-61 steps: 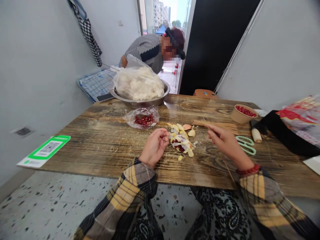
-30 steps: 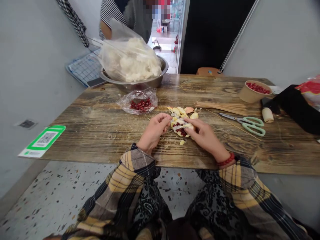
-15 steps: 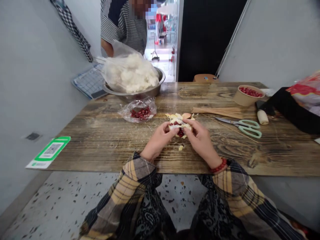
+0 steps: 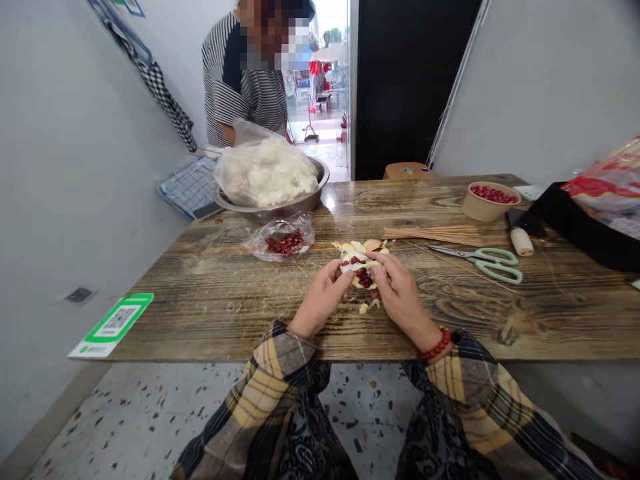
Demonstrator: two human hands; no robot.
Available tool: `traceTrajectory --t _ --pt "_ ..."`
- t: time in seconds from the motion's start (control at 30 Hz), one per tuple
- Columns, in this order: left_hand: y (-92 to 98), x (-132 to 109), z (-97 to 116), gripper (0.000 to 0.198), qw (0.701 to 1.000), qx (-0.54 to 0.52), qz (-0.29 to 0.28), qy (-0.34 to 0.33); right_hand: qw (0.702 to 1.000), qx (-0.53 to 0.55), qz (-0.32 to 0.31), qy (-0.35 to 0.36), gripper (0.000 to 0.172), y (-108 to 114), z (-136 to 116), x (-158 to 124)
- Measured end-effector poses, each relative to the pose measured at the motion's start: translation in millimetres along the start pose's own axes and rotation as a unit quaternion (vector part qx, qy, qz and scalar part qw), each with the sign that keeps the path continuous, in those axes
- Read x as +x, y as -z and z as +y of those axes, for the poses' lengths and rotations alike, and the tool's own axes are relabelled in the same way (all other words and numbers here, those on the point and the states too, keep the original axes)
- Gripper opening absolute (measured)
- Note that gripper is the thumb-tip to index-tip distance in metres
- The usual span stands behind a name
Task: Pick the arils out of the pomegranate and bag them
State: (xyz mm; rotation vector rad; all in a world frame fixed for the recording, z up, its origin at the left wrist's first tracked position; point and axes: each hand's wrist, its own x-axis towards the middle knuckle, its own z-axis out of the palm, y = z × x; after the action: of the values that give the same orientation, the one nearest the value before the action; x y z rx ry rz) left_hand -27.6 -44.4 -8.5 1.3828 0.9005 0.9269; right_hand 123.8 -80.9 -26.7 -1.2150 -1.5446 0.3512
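Between my two hands, just above the wooden table (image 4: 240, 320), is an opened piece of pomegranate (image 4: 364, 277) with dark red seeds and pale membrane. My left hand (image 4: 323, 297) grips its left side, thumb on the front. On the other side my right hand (image 4: 403, 293) holds it with fingers over the top and the thumb near the seeds. Behind it lie peel pieces (image 4: 373, 245), partly hidden by the fruit. Small peel scraps (image 4: 363, 309) rest on the wood in front. Farther back is a clear plastic bag (image 4: 257, 243) with loose red seeds (image 4: 287, 243).
Green-handled scissors (image 4: 495, 263) and thin wooden sticks (image 4: 435, 233) lie to the right. Behind them stand a paper bowl (image 4: 483, 208) of red seeds and a wooden-handled knife (image 4: 523, 241). A metal basin (image 4: 280, 212) holds a bag of white stuff (image 4: 275, 173). A person (image 4: 245, 87) stands beyond.
The whole view has tilted up a little, so the table sits lower in the picture. A bit more of the seeds shows between my thumbs. Both hands keep their hold.
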Motion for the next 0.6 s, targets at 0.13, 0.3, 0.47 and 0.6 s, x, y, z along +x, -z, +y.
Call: traceTrajectory --t 0.13,0.3,0.47,0.6 --pt "-0.4 1.2 -1.1 0.031 0.998 -0.04 -0.009 0.047 1.0 0.0 -0.006 -0.029 0.031 -1.2 4.3 0.5" --pt "-2.2 2.8 -1.2 0.033 0.996 -0.043 0.036 0.065 0.997 0.0 0.008 -0.075 0.027 -2.3 10.6 0.8" --pt "-2.3 3.1 -2.3 0.025 0.996 -0.047 0.069 0.044 0.995 -0.009 0.026 -0.094 0.026 -2.0 14.7 0.8" --pt "1.8 3.9 -2.0 0.022 0.984 -0.152 0.04 0.086 0.988 0.043 0.029 -0.147 0.031 -3.2 18.2 0.8"
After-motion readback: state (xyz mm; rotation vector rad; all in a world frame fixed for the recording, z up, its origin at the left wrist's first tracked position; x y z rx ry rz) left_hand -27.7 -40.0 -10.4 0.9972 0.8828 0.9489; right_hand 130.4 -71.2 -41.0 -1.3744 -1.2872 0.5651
